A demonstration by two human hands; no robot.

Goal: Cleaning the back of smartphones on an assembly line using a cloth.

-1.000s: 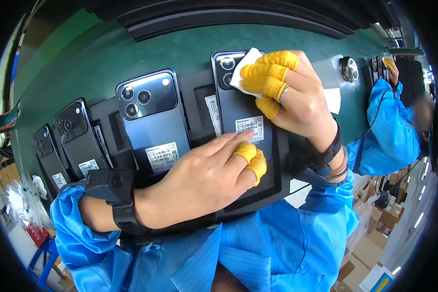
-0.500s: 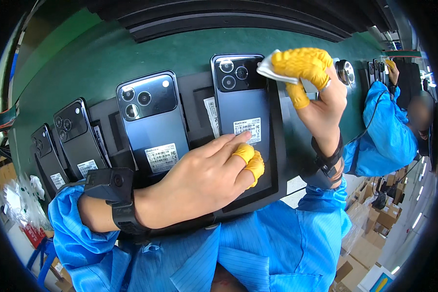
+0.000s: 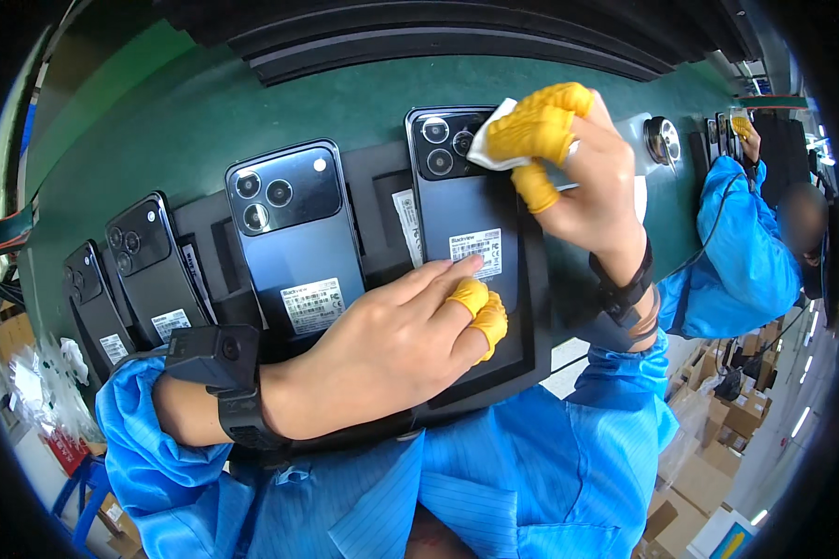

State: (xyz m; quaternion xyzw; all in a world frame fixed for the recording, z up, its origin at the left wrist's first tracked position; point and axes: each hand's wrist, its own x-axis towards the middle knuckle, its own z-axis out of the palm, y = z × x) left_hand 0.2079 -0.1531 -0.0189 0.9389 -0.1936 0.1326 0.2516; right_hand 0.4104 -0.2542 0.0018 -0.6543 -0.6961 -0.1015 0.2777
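Note:
A dark blue smartphone (image 3: 438,214) lies back up, its camera block away from me and a white label on its lower half. My left hand (image 3: 373,359) rests across it, with fingers extended onto the label and nothing gripped. Yellow finger cots cover two of its fingers. At the phone's upper right corner, my right hand (image 3: 592,172), also in yellow finger cots, pinches a folded white cloth (image 3: 490,144) that touches the camera block. The cloth and fingers hide that corner. Beside it on the left lies another blue phone (image 3: 298,252), also back up.
Two more phones (image 3: 154,265) lie further left, on black foam trays (image 3: 378,210) over the green bench (image 3: 345,102). Black rails (image 3: 457,37) run along the back. Right of my hand stands a round silver-topped container (image 3: 663,140). Beyond it, a co-worker in a blue sleeve (image 3: 732,252) sits.
My right hand has moved left and slightly down, bringing the white cloth from the corner further onto the camera block. My left hand has stayed nearly still.

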